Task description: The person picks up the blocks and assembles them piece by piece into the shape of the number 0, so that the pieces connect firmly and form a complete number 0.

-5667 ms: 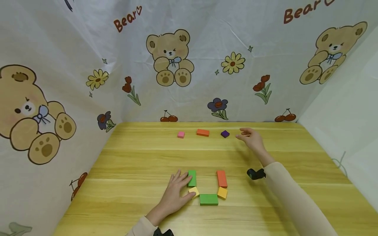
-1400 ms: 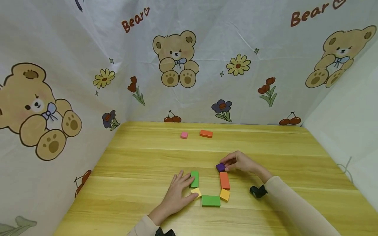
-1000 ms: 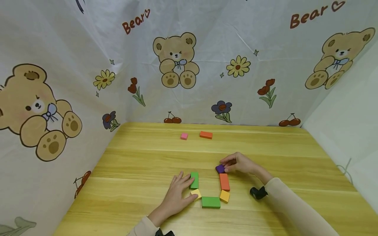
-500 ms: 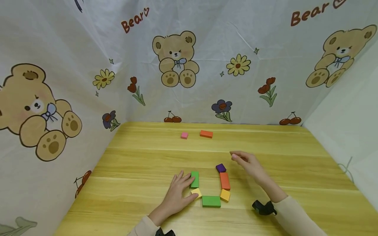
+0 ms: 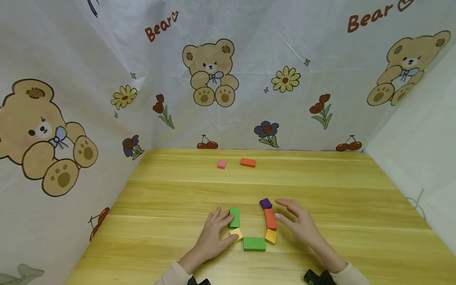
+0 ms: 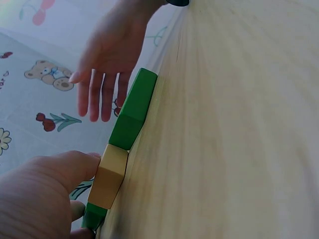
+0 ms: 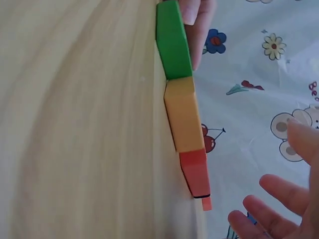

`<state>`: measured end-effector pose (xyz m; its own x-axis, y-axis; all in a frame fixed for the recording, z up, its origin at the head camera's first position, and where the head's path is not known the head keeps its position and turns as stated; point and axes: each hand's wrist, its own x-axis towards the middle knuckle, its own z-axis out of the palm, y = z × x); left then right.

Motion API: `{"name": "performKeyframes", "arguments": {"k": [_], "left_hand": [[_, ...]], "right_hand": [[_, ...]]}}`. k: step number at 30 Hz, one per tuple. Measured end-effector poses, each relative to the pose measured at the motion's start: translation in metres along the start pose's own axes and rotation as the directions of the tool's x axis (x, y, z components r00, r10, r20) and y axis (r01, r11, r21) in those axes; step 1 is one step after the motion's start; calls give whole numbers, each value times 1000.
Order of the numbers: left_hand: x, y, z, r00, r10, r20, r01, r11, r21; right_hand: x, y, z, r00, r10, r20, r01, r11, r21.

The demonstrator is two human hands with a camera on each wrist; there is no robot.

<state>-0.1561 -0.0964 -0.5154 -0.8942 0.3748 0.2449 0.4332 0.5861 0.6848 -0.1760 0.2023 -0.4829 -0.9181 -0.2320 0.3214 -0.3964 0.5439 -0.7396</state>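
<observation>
Wooden blocks form a U on the table. My left hand (image 5: 211, 236) rests at its left side, fingers on the left green block (image 5: 234, 218) and thumb at the pale yellow block (image 5: 236, 234). Another green block (image 5: 254, 244) makes the near side. To the right are an orange-yellow block (image 5: 271, 236), a red block (image 5: 270, 219) and, at its far end, a purple block (image 5: 265, 203). Just right of the red block, my right hand (image 5: 301, 225) hovers with fingers spread, holding nothing. In the right wrist view its fingers (image 7: 284, 194) stand apart from the blocks.
Toward the back of the table (image 5: 320, 170) lie a small pink block (image 5: 221, 164) and an orange-red block (image 5: 247, 162). A bear-print cloth (image 5: 242, 114) hangs behind and to the left. A white wall (image 5: 420, 158) stands on the right.
The purple block has come from the back row to the red block's far end. My right hand has let it go and drawn back toward me. My left hand stays in place.
</observation>
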Motion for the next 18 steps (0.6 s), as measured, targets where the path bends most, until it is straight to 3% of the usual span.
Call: {"name": "performKeyframes", "arguments": {"k": [6,12,18], "left_hand": [[0,1,1,1000,3,4,-3,1000,1],[1,3,-1,1000,1,-2,-1,1000,-4],[0,1,-1,1000,-6,-5,6,1000,-8]], "right_hand": [[-7,15,9,991,-120,62,126,987,-101],[-8,19,11,980,-135,148,155,978,-139],[-8,22,15,972,-138,192,183,953,-240]]}}
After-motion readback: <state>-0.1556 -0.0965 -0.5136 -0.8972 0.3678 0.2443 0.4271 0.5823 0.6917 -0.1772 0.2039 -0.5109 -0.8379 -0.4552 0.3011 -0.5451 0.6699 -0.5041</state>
